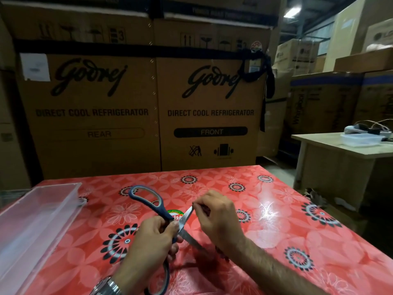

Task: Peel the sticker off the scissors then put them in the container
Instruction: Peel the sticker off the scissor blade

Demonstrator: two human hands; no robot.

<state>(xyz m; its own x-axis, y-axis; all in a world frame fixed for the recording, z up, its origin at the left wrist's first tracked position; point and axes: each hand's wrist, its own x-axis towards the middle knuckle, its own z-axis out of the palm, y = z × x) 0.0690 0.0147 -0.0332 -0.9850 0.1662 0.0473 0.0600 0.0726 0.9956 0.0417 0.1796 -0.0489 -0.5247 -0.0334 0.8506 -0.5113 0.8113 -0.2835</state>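
Two bare hands show, the left hand (153, 237) ending at a silver metal wristwatch (107, 286) whose shiny linked band wraps the wrist, and the right hand (217, 218), up and to the right of that wristwatch, running back into a bare forearm (276, 267) covered in fine hair.

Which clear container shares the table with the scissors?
The long open container at the left edge of the red table; the other clear tub sits on the beige table far right.

Dim, soft-focus; ceiling-light glare on glossy tablecloth (268, 207).
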